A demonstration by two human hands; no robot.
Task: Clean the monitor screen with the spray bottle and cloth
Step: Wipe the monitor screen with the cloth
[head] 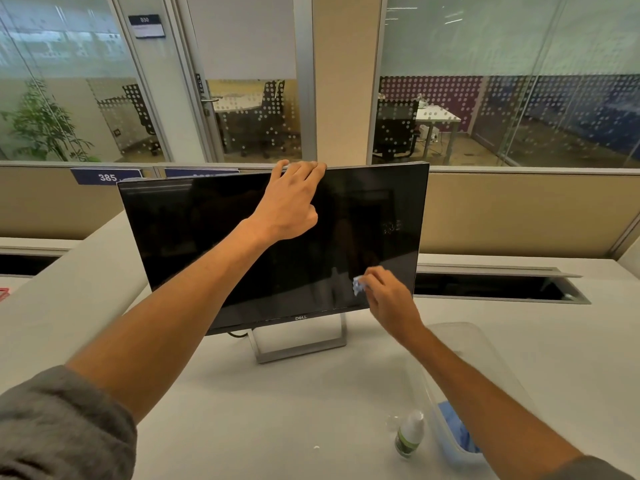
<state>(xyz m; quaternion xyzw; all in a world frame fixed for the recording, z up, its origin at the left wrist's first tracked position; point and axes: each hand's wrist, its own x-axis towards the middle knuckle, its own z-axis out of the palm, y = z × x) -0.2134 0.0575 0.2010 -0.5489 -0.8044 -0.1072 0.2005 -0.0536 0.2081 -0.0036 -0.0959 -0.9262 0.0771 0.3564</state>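
A: Location of the monitor [194, 237]?

B: Upright on the white desk [277, 427], centre, screen dark and tilted.

A: Cloth?

B: A small blue cloth [357, 285] is pinched in the curled fingers of the right hand [389, 299], against the screen's lower right.

A: Left hand [289, 206]?

B: Fingers hooked over the top edge, close together.

A: Spray bottle [410, 434]?

B: Standing near right, just beside a clear tray [485, 358] holding blue fabric [457, 427].

Black monitor screen [214, 237] w/ silver stand [301, 351], light blue cloth [357, 285], white spray bottle [410, 434] w/ green label, off-white table [277, 420], grey sleeve [59, 424], white-dotted glass partition [485, 109], beige divider panel [519, 213].
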